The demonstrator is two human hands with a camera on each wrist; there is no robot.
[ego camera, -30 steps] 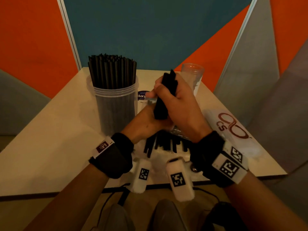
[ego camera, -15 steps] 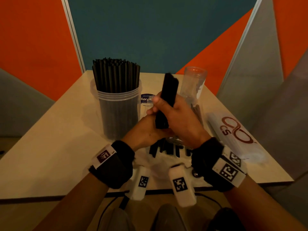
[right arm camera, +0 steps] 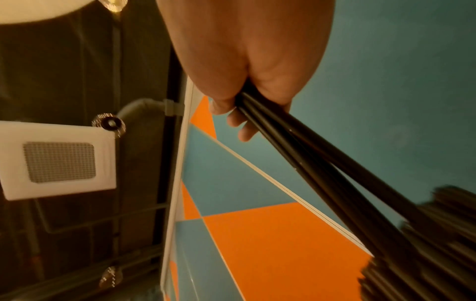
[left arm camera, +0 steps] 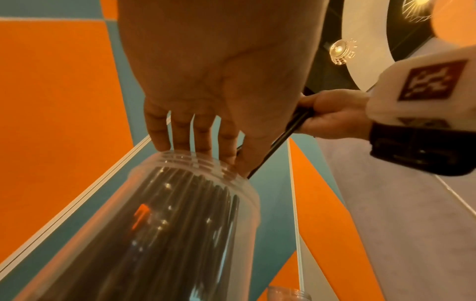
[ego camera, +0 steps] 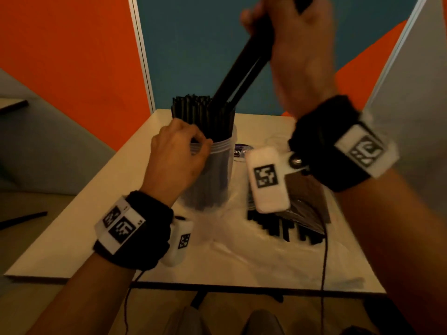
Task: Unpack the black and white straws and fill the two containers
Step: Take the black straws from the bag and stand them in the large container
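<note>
A clear plastic container point(ego camera: 215, 175) packed with black straws point(ego camera: 193, 110) stands at the back left of the table. My left hand point(ego camera: 179, 151) grips its rim point(left arm camera: 195, 163), fingers curled over the edge. My right hand point(ego camera: 290, 37) is raised high and grips a small bundle of black straws point(ego camera: 244, 66) point(right arm camera: 309, 158). The bundle slants down to the left, its lower ends among the straws in the container. More black straws point(ego camera: 285, 228) lie on a clear plastic wrapper point(ego camera: 242, 238) in front of the container.
The white table point(ego camera: 72, 233) has its front edge close to me. The mouth of a second clear container point(left arm camera: 288, 293) shows at the bottom of the left wrist view. A round blue sticker point(ego camera: 242, 151) lies behind the container. Orange, teal and grey panels enclose the table.
My right hand rose from above the wrapper and carried its bundle of straws left to the full container. My left hand left the bundle and took hold of the container's rim.
</note>
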